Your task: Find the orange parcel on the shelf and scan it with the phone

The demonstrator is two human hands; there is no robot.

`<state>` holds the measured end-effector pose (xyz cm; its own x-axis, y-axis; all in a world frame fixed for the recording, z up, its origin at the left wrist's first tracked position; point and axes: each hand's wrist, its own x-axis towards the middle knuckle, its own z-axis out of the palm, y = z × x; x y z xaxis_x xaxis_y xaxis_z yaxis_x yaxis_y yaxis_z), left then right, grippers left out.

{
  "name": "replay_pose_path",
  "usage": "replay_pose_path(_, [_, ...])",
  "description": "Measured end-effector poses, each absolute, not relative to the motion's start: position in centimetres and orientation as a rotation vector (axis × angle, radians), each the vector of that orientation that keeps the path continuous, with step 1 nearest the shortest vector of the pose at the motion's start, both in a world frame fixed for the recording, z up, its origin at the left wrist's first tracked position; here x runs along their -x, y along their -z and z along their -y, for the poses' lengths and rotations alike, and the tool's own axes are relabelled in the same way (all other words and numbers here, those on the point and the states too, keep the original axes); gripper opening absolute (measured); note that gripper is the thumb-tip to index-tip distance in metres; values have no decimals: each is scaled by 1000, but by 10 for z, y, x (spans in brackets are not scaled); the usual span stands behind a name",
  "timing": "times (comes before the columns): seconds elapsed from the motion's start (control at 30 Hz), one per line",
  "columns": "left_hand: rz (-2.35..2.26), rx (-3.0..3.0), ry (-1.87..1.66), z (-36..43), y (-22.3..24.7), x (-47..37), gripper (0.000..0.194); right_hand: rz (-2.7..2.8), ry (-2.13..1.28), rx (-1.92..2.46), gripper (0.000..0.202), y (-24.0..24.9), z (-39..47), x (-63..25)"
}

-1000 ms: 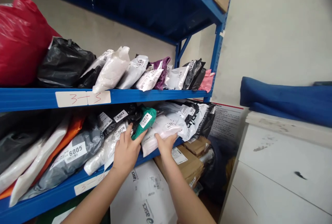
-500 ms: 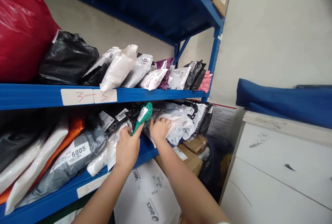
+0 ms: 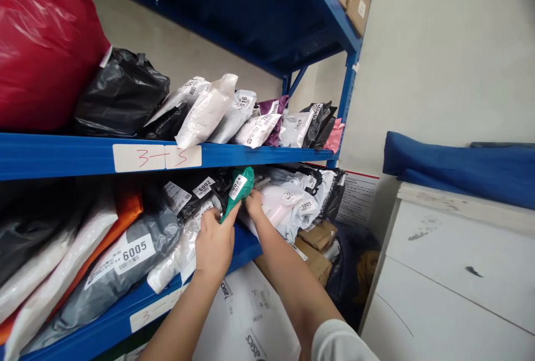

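Since half a second ago: reaching deeper with the right hand (image 3: pixel 253 203), now pressed into the row of parcels behind the green parcel (image 3: pixel 236 192); lifting that parcel slightly higher and more upright. Still pinching its lower end with the left hand (image 3: pixel 215 244), thumb and fingers closed round it, label 6024 facing out, just above the front edge of the lower shelf (image 3: pixel 242 245), near the middle. Right hand's fingers curled against the pale pink-white parcel (image 3: pixel 278 200); whether actually gripping it or only pushing it back, cannot tell. Leaning beside them: clear-wrapped parcels (image 3: pixel 175 249) to the left, then the grey parcel marked 6005 (image 3: pixel 129 252); white and grey parcels (image 3: pixel 307 199) toward the shelf's right end. Resting above, along the upper shelf (image 3: pixel 251 155) tagged 3-5: more bags, black, white, purple. Sitting below: cardboard boxes (image 3: pixel 311 249).

Possibly slipping: the green parcel, held only by one thin end. Possibly toppling forward off the front edge: the loosely leaning neighbours, if disturbed by the right hand's pushing.
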<state>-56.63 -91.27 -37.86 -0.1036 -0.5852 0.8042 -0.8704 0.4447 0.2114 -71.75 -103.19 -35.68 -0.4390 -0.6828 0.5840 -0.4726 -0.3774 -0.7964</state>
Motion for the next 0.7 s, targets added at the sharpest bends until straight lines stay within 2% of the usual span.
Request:
replay_pose_path(0.2, [1758,-1220,-402,915,385,570,52,-1382,2182,1438,26,363,1020,737])
replay_pose_path(0.4, [1766,-1142,-584,919,390,577,52,-1425,2332,1474,37,392,962,744])
replay_pose_path(0.5, [1785,-1038,-735,921,401,576,53,-1592,2450,1385,22,410,929,750])
replay_pose_path(0.53, [1778,-985,-760,920,407,575,53,-1674,2512,1269,34,415,922,754])
replay_pose_path(0.6, [1757,-892,-758,919,419,572,54,-1816,2571,994,72,422,914,766])
replay_pose_path(0.7, [1766,-928,-734,913,432,568,58,-1902,2460,913,97,422,919,784])
